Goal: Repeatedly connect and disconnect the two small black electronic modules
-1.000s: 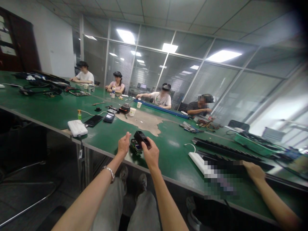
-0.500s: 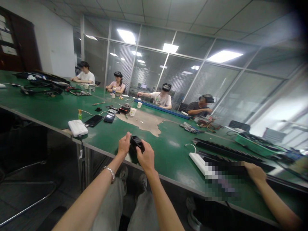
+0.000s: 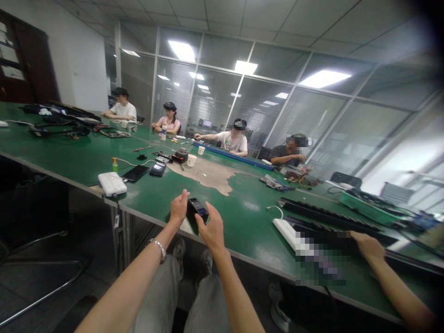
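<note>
A small black box-shaped device [image 3: 197, 207] with a dark panel and pale markings on its upper face is between my hands, above the near edge of the green table. At its left side is my left hand [image 3: 179, 207], thumb up and fingers curled, seemingly gripping it; the fingertips are hidden. My right hand [image 3: 214, 227] is at the device's right side with thumb and fingers apart. Its thumb is close to the lower right corner; whether it touches cannot be made out.
On the green table [image 3: 145, 199] lie a white power bank [image 3: 112, 183], a black phone [image 3: 136, 173] and a paper cup [image 3: 191, 160]. At right, another person's hand [image 3: 369, 246] rests by long black strips [image 3: 333, 217] and a white bar. Several people sit across the table.
My right hand's fingers have lifted off the device and spread, uncovering more of its upper face. My left hand and the device stay nearly in place.
</note>
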Demonstrator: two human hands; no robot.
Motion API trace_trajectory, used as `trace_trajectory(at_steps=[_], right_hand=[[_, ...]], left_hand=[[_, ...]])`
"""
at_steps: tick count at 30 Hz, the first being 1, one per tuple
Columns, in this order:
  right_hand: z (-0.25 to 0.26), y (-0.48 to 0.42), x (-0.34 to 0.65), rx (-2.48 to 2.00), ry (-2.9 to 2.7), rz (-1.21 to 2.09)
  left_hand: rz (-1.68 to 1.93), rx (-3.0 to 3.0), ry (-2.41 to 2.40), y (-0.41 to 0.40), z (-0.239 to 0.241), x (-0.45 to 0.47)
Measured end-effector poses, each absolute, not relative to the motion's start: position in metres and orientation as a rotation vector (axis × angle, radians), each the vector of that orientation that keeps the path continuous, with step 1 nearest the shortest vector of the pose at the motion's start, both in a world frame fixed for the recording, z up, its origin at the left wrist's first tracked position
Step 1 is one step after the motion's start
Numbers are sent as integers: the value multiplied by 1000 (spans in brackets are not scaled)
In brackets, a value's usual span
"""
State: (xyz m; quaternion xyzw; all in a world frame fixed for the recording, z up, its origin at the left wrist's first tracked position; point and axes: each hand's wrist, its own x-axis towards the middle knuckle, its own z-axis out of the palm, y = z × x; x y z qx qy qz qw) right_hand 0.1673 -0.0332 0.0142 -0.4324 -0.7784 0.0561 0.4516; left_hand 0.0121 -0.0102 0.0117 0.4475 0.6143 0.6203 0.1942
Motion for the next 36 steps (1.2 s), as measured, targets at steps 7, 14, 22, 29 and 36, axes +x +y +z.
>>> trace_trajectory(at_steps=[7, 14, 22, 29, 36], right_hand=[[9, -28, 162, -1122, -1910, 165], [19, -16, 166, -1141, -1746, 334], [14, 5, 191, -1184, -1444, 420], [-5, 8, 214, -1320, -1561, 184], [5, -27, 200, -1225, -1773, -115]], left_hand=[[1753, 1250, 1699, -8, 9, 12], [1762, 1244, 1698, -7, 8, 12], [1758, 1222, 1705, -7, 8, 13], [1797, 1180, 1691, -5, 3, 11], [1820, 1176, 1730, -7, 7, 11]])
